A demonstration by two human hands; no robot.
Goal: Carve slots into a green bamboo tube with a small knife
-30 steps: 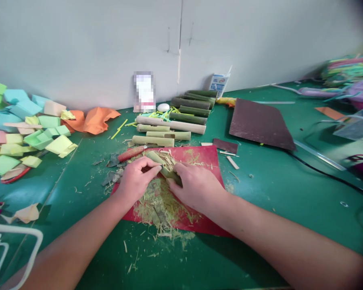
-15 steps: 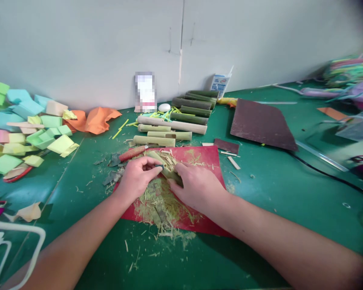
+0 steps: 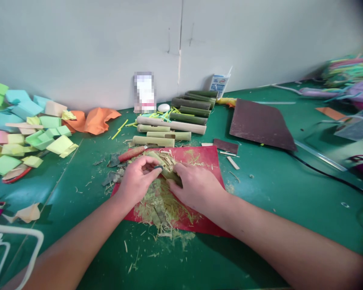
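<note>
My right hand [image 3: 196,183] is closed around a greenish bamboo piece [image 3: 170,175], pressing it down over a red sheet [image 3: 211,159]. Between the thumb and fingers of my left hand [image 3: 140,175] is a small dark piece [image 3: 158,167] that looks like sandpaper, held against the bamboo's left part. Pale shavings and greenish dust [image 3: 157,201] cover much of the sheet. A tool with a reddish handle [image 3: 133,153] lies just beyond my left hand, its far end partly among the shavings. Grey scraps [image 3: 112,177] lie left of that hand.
Several cut bamboo tubes [image 3: 172,125] lie behind the sheet, near a phone [image 3: 144,92] and a drink carton [image 3: 219,84]. A dark brown sheet [image 3: 261,125] lies right, by a black cable [image 3: 326,173]. Folded coloured papers [image 3: 33,129] pile up left; a white frame [image 3: 38,241] stands front left.
Both hands keep the same grip, with the dark piece still against the bamboo. The whole view has shifted very slightly.
</note>
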